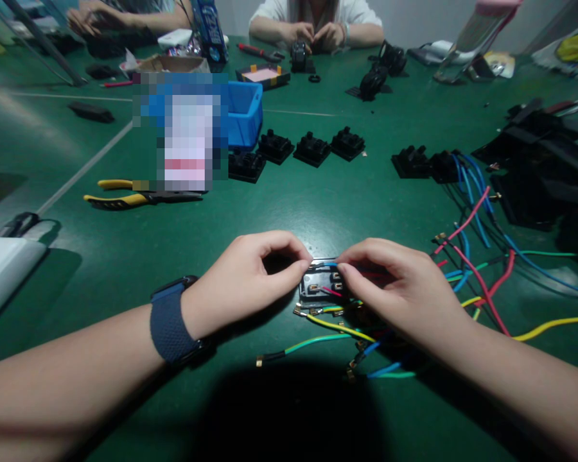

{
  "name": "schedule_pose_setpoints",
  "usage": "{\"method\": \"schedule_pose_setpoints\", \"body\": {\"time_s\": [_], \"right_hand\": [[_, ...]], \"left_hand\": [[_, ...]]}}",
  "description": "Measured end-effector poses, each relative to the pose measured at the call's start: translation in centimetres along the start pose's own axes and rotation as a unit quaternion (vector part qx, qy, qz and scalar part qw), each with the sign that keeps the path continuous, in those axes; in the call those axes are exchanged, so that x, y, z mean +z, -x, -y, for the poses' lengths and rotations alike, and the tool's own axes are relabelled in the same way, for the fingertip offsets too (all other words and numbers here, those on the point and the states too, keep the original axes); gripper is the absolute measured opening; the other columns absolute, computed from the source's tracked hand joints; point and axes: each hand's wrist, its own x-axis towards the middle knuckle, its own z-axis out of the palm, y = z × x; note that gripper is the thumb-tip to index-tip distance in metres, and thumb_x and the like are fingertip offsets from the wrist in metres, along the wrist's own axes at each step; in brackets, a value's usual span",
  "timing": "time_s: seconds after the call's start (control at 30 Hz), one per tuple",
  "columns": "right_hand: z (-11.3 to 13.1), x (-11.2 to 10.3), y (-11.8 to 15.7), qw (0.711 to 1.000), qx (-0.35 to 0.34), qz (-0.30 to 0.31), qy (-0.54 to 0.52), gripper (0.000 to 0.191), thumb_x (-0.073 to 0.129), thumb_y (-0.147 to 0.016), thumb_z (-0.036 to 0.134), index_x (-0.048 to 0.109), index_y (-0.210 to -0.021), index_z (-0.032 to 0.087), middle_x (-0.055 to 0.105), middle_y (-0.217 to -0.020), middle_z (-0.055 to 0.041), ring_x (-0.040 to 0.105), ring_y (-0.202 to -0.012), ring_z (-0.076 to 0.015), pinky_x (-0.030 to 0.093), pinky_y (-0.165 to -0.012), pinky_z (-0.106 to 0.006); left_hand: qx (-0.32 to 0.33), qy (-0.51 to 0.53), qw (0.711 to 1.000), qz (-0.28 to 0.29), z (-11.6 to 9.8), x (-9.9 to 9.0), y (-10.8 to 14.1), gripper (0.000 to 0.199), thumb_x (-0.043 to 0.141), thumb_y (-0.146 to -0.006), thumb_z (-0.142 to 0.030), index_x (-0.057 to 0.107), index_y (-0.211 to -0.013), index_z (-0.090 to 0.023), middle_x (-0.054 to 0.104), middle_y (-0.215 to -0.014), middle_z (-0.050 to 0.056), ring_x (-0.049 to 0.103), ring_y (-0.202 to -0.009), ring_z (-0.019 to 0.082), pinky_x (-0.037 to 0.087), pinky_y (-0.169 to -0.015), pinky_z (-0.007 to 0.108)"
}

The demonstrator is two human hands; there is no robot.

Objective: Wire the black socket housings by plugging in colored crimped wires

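Many loose leads crowd the right hand, pinched on a blue wire whose end the left hand pinches.

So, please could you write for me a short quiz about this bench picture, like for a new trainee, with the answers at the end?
1. True or false: the blue bin stands farther from the camera wearer than the pliers.
2. Which colours show on the handles of those pliers? (a) red and white (b) yellow and black (c) green and pink
3. Fill in the missing word: the fingertips of the right hand pinch a thin ______ wire above the black part.

Key: 1 true; 2 b; 3 blue
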Motion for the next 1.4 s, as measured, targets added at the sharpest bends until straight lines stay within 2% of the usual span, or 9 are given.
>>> {"method": "schedule_pose_setpoints", "body": {"time_s": [0.87,1.17,1.4], "right_hand": [[0.12,-0.15,-0.10,1.000,0.005,0.007,0.000,0.012,0.056,-0.080,0.013,0.067,-0.078,0.019,0.067,-0.073,-0.0014,0.060,-0.068,-0.0140,0.045,-0.061,-0.025],[0.14,-0.23,-0.12,1.000,-0.001,0.020,0.009,0.012,0.054,-0.081,0.013,0.065,-0.079,0.019,0.066,-0.074,-0.0012,0.060,-0.069,-0.0140,0.044,-0.062,-0.025],[0.00,-0.05,-0.17,1.000,-0.015,0.006,0.009,0.011,0.054,-0.080,0.013,0.064,-0.079,0.017,0.065,-0.072,-0.0012,0.058,-0.068,-0.0135,0.042,-0.061,-0.024]], "left_hand": [[-0.002,0.012,1.000,0.005,0.01,-0.11,-0.14,0.012,0.058,-0.082,-0.026,0.066,-0.085,-0.018,0.070,-0.086,-0.001,0.065,-0.081,0.013,0.050,-0.076,0.023],[-0.014,0.033,0.999,0.023,0.06,-0.28,-0.23,0.013,0.058,-0.082,-0.027,0.066,-0.086,-0.017,0.070,-0.088,0.000,0.064,-0.083,0.014,0.050,-0.078,0.025],[-0.024,0.036,0.999,0.028,0.17,-0.37,-0.44,0.013,0.061,-0.080,-0.029,0.066,-0.084,-0.018,0.070,-0.085,0.000,0.064,-0.080,0.014,0.050,-0.077,0.026]]}}
